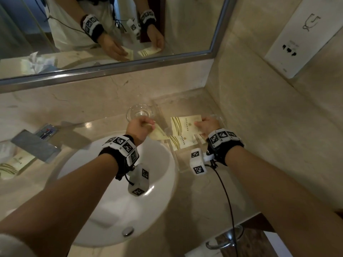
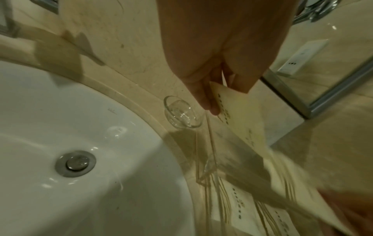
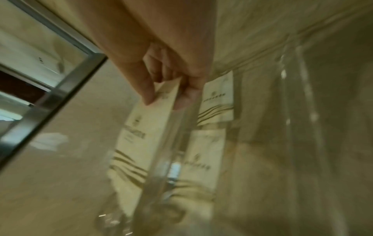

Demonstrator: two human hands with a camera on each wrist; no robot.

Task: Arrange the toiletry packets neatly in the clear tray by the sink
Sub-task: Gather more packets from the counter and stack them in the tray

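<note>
**Both hands on packets over the clear tray**

Your left hand (image 1: 141, 127) pinches 1 cream packet (image 1: 157, 133) by its end, thumb on one face and fingers on the other, holding it tilted just above the left edge of the clear tray (image 1: 216, 117). In the left wrist view that packet (image 2: 242, 115) hangs down from your fingers (image 2: 210, 102) over the tray's near wall, its lower part blurred.

Your right hand (image 1: 207, 125) is clamped on a 2nd packet (image 1: 182, 124), thumb and forefinger pinching its right end; this one lies nearly flat over the middle of the tray, green stripes toward the sink (image 1: 118, 210). The right wrist view shows the same grip, with the packet (image 3: 141, 127) running away from your fingertips (image 3: 148, 95).

Under it, 2 more packets lie on the tray floor: 1 striped packet (image 1: 181, 140) at the near left, and a smaller one (image 1: 201, 137) mostly hidden beside your right wrist.

The tray sits on the marble counter (image 1: 232, 191) in the corner, just right of the sink. A small glass dish (image 1: 140, 112) stands just beside the tray's left end, behind your left hand. Another packet (image 1: 11, 166) lies well apart at the far left of the counter, near the faucet (image 1: 37, 143).
</note>
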